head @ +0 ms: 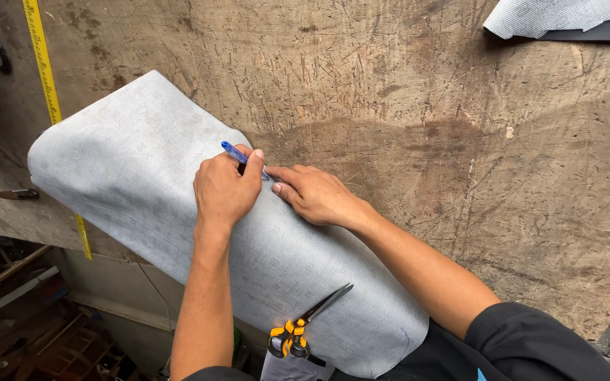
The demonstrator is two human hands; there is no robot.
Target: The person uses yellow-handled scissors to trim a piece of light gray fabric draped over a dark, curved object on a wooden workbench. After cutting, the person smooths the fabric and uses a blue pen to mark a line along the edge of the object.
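Note:
A large pale grey sheet of material [128, 169] lies folded over on a scratched wooden table [460, 155], with its lower part hanging past the table's edge. My left hand [224, 192] grips a blue pen [234, 152] whose tip rests at the sheet's upper edge. Just to the right, my right hand [313, 194] lies flat with its fingers pressing on the sheet beside the pen tip.
Scissors with orange and black handles [298, 330] lie on the sheet near me. A yellow tape measure [44, 77] runs down the table's left side, and a small knife [15, 194] lies beside it. More grey material [552, 14] sits at the top right.

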